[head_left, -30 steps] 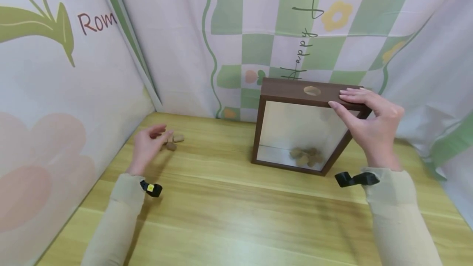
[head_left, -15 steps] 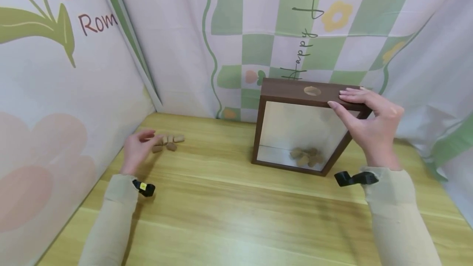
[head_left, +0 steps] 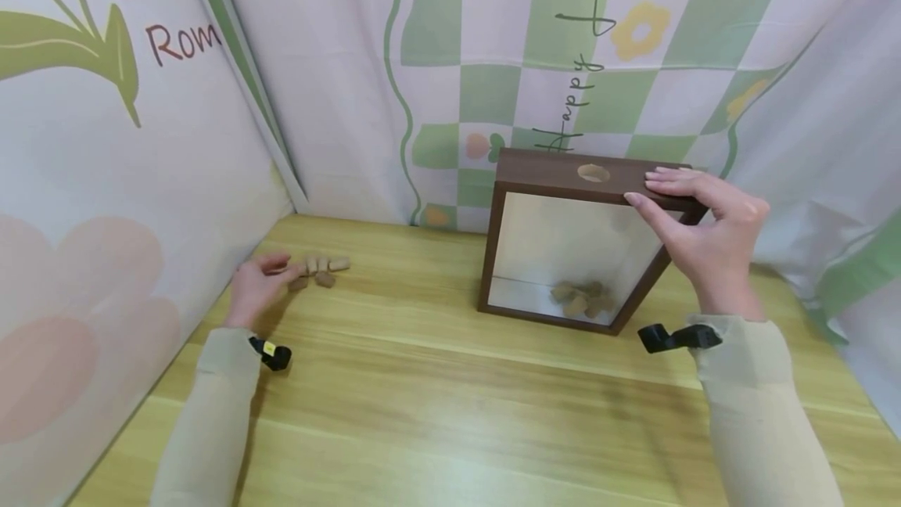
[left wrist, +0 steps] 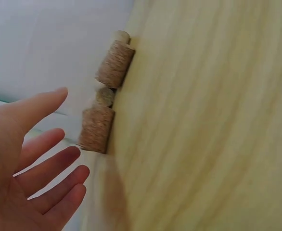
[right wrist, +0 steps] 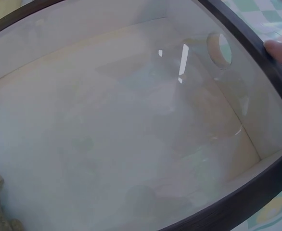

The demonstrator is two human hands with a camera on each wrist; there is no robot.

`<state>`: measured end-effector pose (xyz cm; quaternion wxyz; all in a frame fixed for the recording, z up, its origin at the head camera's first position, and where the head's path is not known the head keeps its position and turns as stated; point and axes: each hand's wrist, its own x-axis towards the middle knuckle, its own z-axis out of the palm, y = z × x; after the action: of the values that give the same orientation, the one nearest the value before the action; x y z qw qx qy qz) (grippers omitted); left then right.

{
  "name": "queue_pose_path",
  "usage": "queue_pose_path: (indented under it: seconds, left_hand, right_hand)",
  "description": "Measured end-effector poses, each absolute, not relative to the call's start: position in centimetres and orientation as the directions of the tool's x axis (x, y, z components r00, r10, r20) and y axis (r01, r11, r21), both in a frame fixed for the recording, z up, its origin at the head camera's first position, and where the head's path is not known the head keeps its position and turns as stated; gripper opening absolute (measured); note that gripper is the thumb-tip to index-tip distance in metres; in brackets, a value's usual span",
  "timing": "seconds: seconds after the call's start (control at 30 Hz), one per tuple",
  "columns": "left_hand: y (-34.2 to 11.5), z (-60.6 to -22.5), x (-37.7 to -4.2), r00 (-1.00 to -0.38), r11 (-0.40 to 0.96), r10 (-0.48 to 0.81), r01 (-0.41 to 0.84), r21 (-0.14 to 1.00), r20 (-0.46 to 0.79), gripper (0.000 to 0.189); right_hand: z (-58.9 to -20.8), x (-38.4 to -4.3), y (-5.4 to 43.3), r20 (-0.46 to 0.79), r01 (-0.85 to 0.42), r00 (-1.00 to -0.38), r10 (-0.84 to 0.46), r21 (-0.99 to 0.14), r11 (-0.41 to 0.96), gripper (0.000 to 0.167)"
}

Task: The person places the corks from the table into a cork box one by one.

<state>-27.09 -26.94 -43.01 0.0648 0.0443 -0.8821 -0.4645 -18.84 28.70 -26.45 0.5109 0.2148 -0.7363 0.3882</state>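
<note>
Wine corks lie in a small group at the table's far left corner. My left hand is beside them, its fingertips near the leftmost ones. In the left wrist view, its fingers are spread and relaxed, holding nothing, a little apart from a cork. A dark brown shadow box with a clear front and a round hole in its top stands upright at the right. My right hand holds its top right corner, fingers on the top, thumb at the front edge. Several corks sit inside at the bottom.
Everything stands on a wooden table. A patterned curtain hangs behind the box, and a printed panel borders the left side. Each wrist wears a small black camera.
My left hand has drawn back to the left, then slightly down, and more of the corks now show. The right hand and the box have stayed in place.
</note>
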Motion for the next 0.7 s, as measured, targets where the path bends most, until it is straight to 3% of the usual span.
queue_pose_path:
  seconds: [0.33,0.7]
  left_hand:
    - [-27.1,-44.0,-27.7,-0.984,0.611,-0.119,0.03,0.791,0.13,0.05]
    - [-26.8,-44.1,-27.6,-0.983,0.678,-0.073,0.074,0.731,0.167,0.04]
  right_hand:
    - [-27.2,-19.0,29.0,0.929,-0.74,-0.357,0.093,-0.342,0.579,0.022]
    - [-27.9,-19.6,30.0,0.941,-0.714,-0.335,0.053,-0.29,0.637,0.03]
